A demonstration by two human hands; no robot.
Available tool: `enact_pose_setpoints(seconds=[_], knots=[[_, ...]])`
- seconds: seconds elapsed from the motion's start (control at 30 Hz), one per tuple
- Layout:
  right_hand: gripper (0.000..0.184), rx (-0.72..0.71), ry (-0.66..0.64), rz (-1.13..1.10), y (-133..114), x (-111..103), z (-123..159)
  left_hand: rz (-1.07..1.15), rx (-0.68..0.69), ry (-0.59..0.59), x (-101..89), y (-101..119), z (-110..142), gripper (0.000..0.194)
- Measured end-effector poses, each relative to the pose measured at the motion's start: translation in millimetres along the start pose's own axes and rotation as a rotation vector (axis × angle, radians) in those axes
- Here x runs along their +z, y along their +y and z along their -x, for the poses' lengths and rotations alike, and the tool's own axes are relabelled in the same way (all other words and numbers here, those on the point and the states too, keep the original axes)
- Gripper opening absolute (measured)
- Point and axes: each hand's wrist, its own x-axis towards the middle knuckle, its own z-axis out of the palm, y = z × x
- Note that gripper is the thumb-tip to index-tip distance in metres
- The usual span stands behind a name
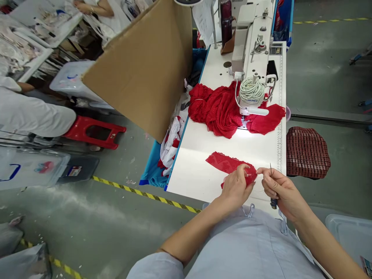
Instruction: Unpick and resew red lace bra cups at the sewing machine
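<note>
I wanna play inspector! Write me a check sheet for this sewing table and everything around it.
Surface: white table, with a sewing machine on it.
Work things: red lace and a small pointed tool, both in hand.
Clutter: red cloth heaped by the machine's needle end.
Left hand: holds the red lace.
Right hand: holds the small pointed tool, fingertips close to the lace's edge.
Cables: pale cord coiled at the machine; power cable, nothing seen for sure.
Surroundings: cardboard left of the machine, red stool, brown seat, striped floor tape.
</note>
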Motion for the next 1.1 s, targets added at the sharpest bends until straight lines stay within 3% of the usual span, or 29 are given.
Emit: enact_pose_setpoints(seconds=[0.1,0.2,0.43,0.6,0.77,0.93,1.1], knots=[[0.039,-0.012,0.002,-0.057,-1,3,-2,0.116,0.078,-0.111,-9.1,3,3,0.032],[0.039,-0.012,0.028,-0.126,0,4,-3,0.228,0.065,-0.226,-20.7,8,5,0.014],[0.041,0.005,0.099,-0.233,7,9,0,0.586,-0.056,-0.353,-17.2,9,7,0.024],[0.044,0.016,0.132,-0.246,9,12,2,0.465,0.013,-0.248,-8.2,10,8,0.018],[0.048,0.061,0.148,-0.318,8,9,2,0.457,0.014,-0.353,-10.3,12,9,0.028],[0.053,0.023,0.222,-0.582,5,-16,-4,0.148,0.018,-0.330,-17.3,4,17,0.039],[0.052,0.031,0.286,-0.717,4,-47,-12,0.063,0.001,-0.321,-22.3,-5,24,0.039]])
